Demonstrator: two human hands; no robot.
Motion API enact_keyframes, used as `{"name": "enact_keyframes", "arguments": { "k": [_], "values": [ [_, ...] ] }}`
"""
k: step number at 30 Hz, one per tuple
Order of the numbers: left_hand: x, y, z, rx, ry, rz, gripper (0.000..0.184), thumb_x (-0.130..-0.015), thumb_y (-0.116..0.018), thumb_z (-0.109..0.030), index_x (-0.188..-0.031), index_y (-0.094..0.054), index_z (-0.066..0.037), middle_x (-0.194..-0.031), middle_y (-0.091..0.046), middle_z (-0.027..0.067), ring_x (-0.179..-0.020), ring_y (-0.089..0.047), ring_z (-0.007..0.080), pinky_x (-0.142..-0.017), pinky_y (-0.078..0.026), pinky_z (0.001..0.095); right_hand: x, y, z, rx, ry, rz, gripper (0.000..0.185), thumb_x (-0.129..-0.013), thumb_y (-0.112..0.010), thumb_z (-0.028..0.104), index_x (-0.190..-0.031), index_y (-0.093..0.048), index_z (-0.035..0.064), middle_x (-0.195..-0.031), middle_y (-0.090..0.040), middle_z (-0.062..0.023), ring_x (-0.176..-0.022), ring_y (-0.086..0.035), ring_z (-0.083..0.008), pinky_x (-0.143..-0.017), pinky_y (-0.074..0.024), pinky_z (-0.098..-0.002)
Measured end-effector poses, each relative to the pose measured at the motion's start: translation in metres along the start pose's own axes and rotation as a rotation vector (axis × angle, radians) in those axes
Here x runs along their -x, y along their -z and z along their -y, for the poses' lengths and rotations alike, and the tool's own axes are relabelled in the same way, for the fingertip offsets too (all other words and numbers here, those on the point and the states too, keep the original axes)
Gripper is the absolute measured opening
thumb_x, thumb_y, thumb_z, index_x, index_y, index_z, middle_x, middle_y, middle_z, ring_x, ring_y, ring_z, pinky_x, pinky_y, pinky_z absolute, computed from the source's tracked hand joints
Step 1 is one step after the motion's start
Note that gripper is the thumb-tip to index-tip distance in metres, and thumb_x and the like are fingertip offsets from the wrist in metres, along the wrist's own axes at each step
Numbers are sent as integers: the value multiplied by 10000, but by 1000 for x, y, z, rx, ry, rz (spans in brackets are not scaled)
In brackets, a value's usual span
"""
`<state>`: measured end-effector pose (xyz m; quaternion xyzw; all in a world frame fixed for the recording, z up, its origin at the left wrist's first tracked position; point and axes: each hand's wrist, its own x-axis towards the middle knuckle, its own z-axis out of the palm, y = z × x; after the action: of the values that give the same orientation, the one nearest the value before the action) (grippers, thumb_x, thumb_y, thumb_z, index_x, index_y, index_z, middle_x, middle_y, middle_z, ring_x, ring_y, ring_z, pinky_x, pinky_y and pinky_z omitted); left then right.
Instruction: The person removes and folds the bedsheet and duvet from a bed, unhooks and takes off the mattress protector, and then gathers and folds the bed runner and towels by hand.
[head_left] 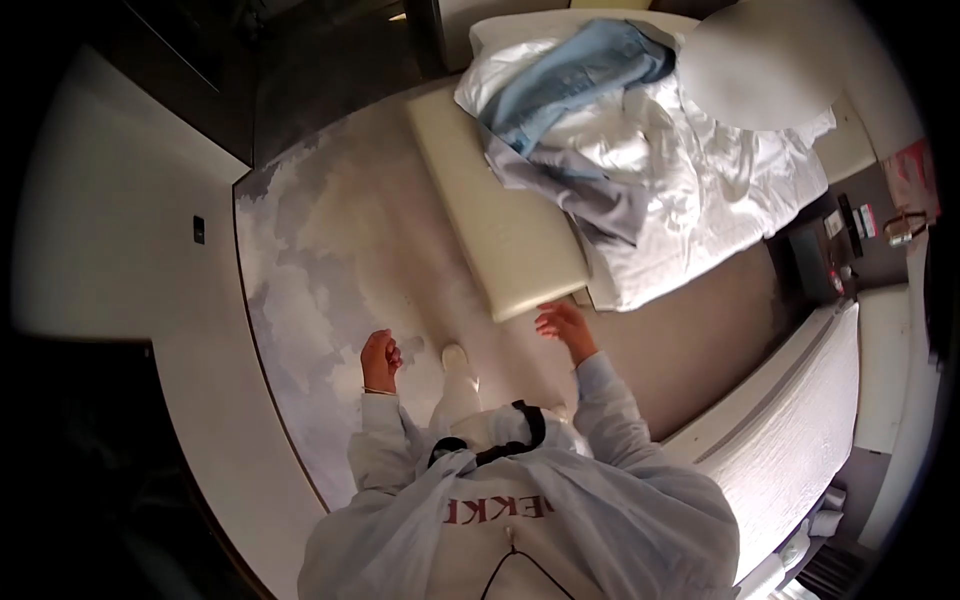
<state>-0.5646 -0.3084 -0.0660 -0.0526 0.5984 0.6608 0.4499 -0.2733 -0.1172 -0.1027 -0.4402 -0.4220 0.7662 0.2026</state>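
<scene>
Over the patterned carpet at the left, my left hand is held up with its fingers curled in and nothing visible in them. My right hand hangs near the front end of a cream padded bench, its fingers apart and holding nothing. Beyond the bench is a bed with rumpled white bedding. A blue garment lies across the bedding, and a grey garment spreads below it toward the bench.
A pale wall runs along the left. At the right stand a dark nightstand with small items and a second white bed. Carpet lies between wall and bench. A dark doorway is at the top left.
</scene>
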Motion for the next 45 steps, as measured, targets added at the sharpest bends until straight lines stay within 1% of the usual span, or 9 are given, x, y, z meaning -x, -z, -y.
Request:
{"name": "enact_keyframes", "arguments": {
  "k": [4, 6, 8, 19, 24, 29, 34, 39, 45],
  "values": [
    [-79, 3, -75, -43, 25, 14, 166, -792, -593, -153, -700, -455, -145, -544, -398, -41, -442, -411, 68, -379, -314, 203, -73, -75, 18, -130, -196, -37, 256, -837, -490, 132, -1076, -522, 47, -843, -605, -62, -752, -595, -153, -688, -473, -260],
    [-115, -3, -104, -89, 17, -2, 229, -781, -610, -124, -664, -414, -147, -530, -389, -39, -425, -410, 64, -369, -310, 198, -120, -85, 18, -246, -63, 190, 269, -836, -481, 137, -1083, -518, 36, -854, -603, -63, -754, -590, -152, -697, -470, -259],
    [-153, -7, -125, -103, -78, 80, 252, -775, -614, -95, -657, -396, -140, -528, -386, -33, -418, -407, 64, -365, -315, 199, -123, -125, 90, -104, 35, 53, 231, -840, -474, 95, -1057, -537, 45, -831, -610, -66, -704, -594, -137, -642, -470, -236],
    [-345, -104, -214, -538, -115, 376, 131, -802, -589, -116, -801, -461, -93, -616, -498, -16, -512, -486, 69, -418, -372, 197, -375, -88, 130, -161, -128, -245, 220, -814, -502, 96, -1026, -550, 59, -805, -607, -61, -647, -575, -126, -582, -458, -229],
    [-448, -139, -298, -837, -232, 487, 79, -832, -542, -161, -847, -515, -89, -670, -537, -12, -557, -517, 69, -484, -401, 189, -485, -153, 206, -117, 37, -179, 221, -813, -492, 79, -1025, -553, 74, -834, -615, -74, -660, -581, -120, -548, -458, -224],
    [-569, -203, -359, -902, -120, 734, 70, -832, -513, -145, -818, -514, -77, -675, -535, -9, -594, -542, 79, -535, -426, 199, -576, -198, 259, -202, -41, 23, 235, -807, -511, 92, -1037, -545, 53, -848, -617, -64, -684, -589, -120, -584, -458, -224],
    [-695, -288, -384, -1006, -75, 913, 94, -828, -538, -159, -807, -526, -68, -653, -538, -7, -578, -529, 76, -532, -419, 208, -659, -206, 267, -422, 127, -352, 244, -804, -483, 89, -1038, -549, 62, -829, -619, -72, -672, -590, -130, -600, -460, -234],
    [-790, -375, -377, -1097, 197, 1062, 121, -803, -589, -139, -867, -526, -57, -710, -551, -2, -594, -528, 73, -534, -423, 213, -685, -207, 248, -899, 5, -816, 273, -816, -469, 115, -1084, -513, 86, -919, -603, -88, -732, -591, -175, -639, -483, -277],
    [-883, -483, -335, -1524, -26, 1420, 661, -672, -727, -174, -1217, -369, -65, -1034, -528, 111, -910, -532, 220, -774, -451, 331, -662, -185, 206, -1129, 132, -1111, 437, -827, -536, 226, -1225, -364, 170, -1092, -523, -76, -961, -535, -237, -789, -458, -381]
  ]
}}
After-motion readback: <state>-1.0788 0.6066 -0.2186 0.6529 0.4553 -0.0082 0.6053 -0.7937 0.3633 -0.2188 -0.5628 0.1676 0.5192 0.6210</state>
